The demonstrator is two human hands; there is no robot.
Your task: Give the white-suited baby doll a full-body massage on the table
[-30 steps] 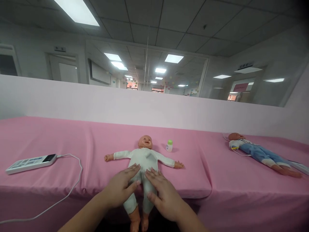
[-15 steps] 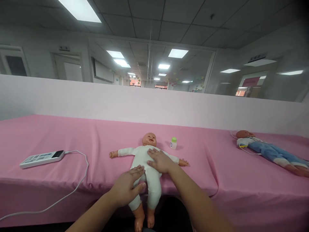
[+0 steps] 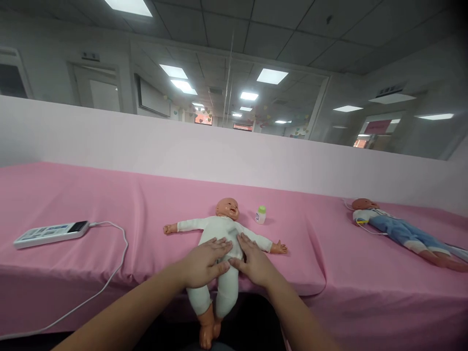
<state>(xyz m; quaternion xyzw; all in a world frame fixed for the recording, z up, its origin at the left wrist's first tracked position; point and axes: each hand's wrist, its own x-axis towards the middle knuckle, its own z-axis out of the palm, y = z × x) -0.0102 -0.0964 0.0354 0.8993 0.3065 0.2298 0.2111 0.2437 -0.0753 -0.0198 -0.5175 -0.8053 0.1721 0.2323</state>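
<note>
Nearest the camera, the doll's (image 3: 219, 239) bare feet hang over the front edge of the desk (image 3: 73, 204), its white-clad legs running down past the pink cloth. The doll lies on its back in a white suit, arms spread wide to either side, head pointing away toward the low wall. Both hands rest flat on its lower body. The left hand (image 3: 204, 261) lies palm down on the belly and hip, its fingers (image 3: 219, 243) stretched out and slightly apart, gripping nothing. The right hand (image 3: 254, 261) lies just beside it on the other hip, fingers likewise extended and a little spread, the thumb near the left hand's fingertips; it clamps nothing either. Both forearms come up from the bottom edge of the view. Further back, just beside the doll's head on the right, a small bottle (image 3: 261, 215) with a green cap stands upright on the cloth. Far to the left lies a white remote (image 3: 49, 233) with a dark screen, a white cable (image 3: 117, 263) running from it and trailing over the desk's front. Well apart on the right, a second doll (image 3: 398, 231) in blue trousers lies on its back. Behind the desk runs a pale wall (image 3: 219, 156), with glass above it.
</note>
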